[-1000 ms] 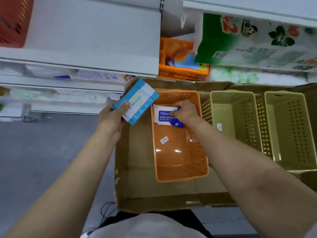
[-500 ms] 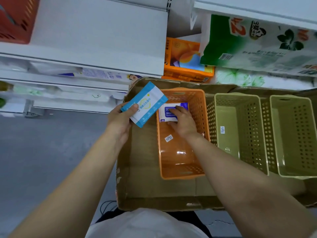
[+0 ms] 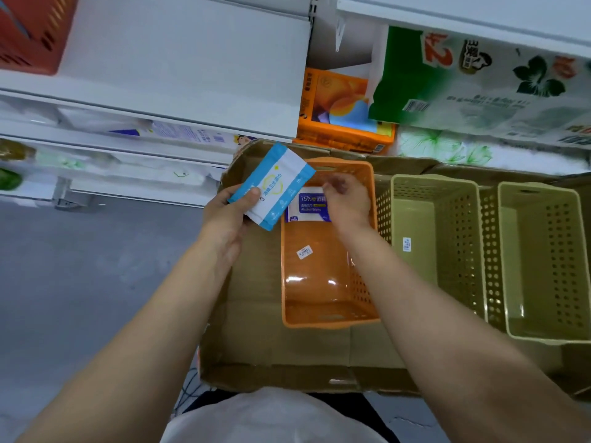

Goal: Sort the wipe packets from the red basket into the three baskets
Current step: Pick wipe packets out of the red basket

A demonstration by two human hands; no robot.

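The right hand (image 3: 347, 199) has lifted off the alcohol wipes packet (image 3: 308, 204), which now lies released at the far end of the orange basket (image 3: 319, 282). The left hand (image 3: 228, 215) grips a light-blue wipe packet (image 3: 271, 187) over the cardboard box's (image 3: 256, 314) far-left corner

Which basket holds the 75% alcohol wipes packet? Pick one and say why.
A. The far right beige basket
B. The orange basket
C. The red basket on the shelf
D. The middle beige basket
B: the alcohol wipes packet lies flat at the far end of the orange basket, just under the right hand; both beige baskets show only bare floors.
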